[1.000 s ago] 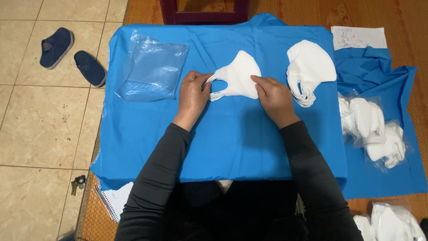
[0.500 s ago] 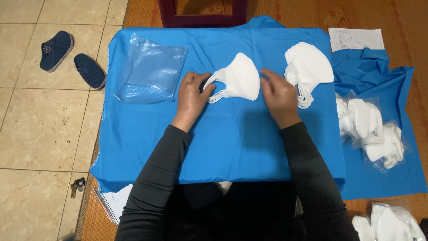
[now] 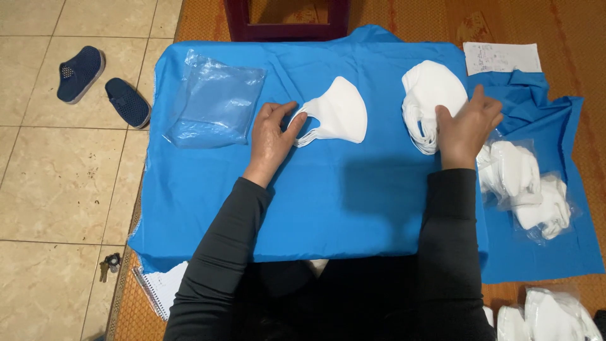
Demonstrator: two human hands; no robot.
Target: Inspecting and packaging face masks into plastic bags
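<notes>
A white face mask (image 3: 338,117) lies flat on the blue cloth (image 3: 328,202) near its middle. My left hand (image 3: 271,136) rests on the mask's left ear loops, fingers spread over them. My right hand (image 3: 464,126) has its fingers on a stack of white masks (image 3: 429,95) at the right; whether it grips one I cannot tell. A heap of clear plastic bags (image 3: 214,106) lies to the left of my left hand.
Bagged white masks (image 3: 524,186) lie on the cloth at the right, more at the bottom right (image 3: 549,316). A paper sheet (image 3: 502,58) is at the top right. Two dark blue shoes (image 3: 101,85), keys (image 3: 108,265) and a notebook (image 3: 161,290) lie on the floor at the left.
My right hand left the single mask and moved right onto the stack of masks. My left hand stays on the single mask's loops.
</notes>
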